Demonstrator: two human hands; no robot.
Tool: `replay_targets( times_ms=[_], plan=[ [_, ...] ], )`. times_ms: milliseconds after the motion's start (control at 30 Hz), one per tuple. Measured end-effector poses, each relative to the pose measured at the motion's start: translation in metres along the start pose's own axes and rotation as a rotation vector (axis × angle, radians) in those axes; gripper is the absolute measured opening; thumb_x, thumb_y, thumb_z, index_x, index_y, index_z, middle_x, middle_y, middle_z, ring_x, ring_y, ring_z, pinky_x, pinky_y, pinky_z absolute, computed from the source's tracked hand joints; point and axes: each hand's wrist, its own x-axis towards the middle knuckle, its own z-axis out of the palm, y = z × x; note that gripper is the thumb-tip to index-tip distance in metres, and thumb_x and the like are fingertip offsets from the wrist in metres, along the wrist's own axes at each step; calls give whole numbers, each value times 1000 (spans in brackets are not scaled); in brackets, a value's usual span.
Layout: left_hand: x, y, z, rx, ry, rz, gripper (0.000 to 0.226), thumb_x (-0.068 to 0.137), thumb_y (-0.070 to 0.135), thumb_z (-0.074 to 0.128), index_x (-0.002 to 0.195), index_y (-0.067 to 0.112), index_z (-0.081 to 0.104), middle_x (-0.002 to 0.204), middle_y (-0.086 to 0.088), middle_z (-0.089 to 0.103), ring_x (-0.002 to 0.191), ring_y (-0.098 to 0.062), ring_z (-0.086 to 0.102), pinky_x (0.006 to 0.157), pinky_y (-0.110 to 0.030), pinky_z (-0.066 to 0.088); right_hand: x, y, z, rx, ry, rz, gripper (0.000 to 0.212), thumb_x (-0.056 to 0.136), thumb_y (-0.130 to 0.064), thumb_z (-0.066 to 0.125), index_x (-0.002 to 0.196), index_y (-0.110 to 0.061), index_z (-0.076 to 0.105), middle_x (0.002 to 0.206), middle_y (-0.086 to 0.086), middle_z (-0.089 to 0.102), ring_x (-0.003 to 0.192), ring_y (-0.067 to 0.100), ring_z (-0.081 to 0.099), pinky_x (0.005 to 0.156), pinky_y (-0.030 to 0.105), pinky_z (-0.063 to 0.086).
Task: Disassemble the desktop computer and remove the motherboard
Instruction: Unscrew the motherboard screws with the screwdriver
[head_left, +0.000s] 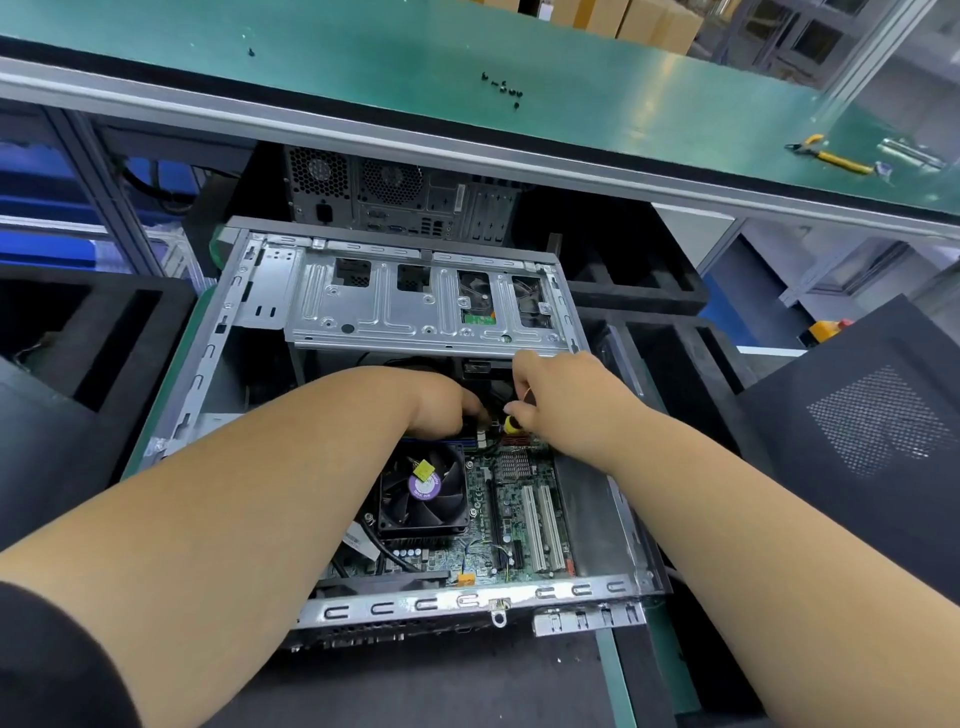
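We work at a low surface (621, 670) covered with a dark mat and a green edge, under a green shelf (363, 62) where small black screws (503, 89) and yellow pliers (831, 155) lie. Beyond our fingers, another computer tower (400, 195) stands under that shelf, and black foam trays (83, 332) are on both sides.

The open computer case (395, 605) lies on its side, its long axis running away from us, with the metal drive cage (415, 306) at the far end, just beyond our fingers. The motherboard (514, 519) lies flat inside, on the near side of our fingers, with the black cooler fan (423, 491) on its left part.

Our left hand (441, 402) reaches down with curled fingers to the far edge of the board; what it holds we cannot tell. Our right hand (556, 395) pinches a thin tool with a yellow tip (511, 423) just beside it.
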Motion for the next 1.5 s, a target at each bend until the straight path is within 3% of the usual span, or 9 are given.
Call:
replay_targets(
  times_ms=[100,267,467,800,1033,1500],
  plan=[
    [1,0,1,4,9,6,72,86,3,35,141,50,35,149,3,41,115,-19,50,83,-23,35,-4,2,1,94,13,11,24,90,-37,62,87,-23,44,71,-7,51,77,21,50,62,29,28],
    [4,0,3,-12,-2,16,67,87,2,37,136,46,45,148,2,42,122,-20,48,86,-22,34,-12,7,6,264,102,50,21,81,-39,74,83,-32,55,79,-4,50,87,18,45,77,31,39],
    [2,3,2,-12,-11,12,65,88,2,36,136,46,46,149,1,39,126,-20,45,87,-23,32,-8,4,12,104,155,0,18,91,-39,61,94,-22,58,69,-16,35,85,17,41,94,38,36],
    [-5,11,0,33,-38,10,67,91,0,33,141,44,41,153,-1,32,132,-22,40,88,-22,31,-10,4,11,89,166,-15,18,94,-39,58,96,-21,58,68,-15,34,83,15,36,92,39,37],
    [-8,14,-1,44,-51,4,63,93,2,35,141,42,41,152,-3,33,131,-23,41,102,-30,36,-11,5,12,93,174,-26,18,93,-37,59,95,-20,58,68,-17,30,82,14,34,92,38,36],
    [-7,14,-1,46,-53,7,60,94,5,35,142,41,41,151,-4,34,130,-24,42,96,-28,35,-10,7,17,95,191,-28,18,92,-38,60,94,-20,58,68,-17,30,82,15,34,91,39,36]
  ],
)
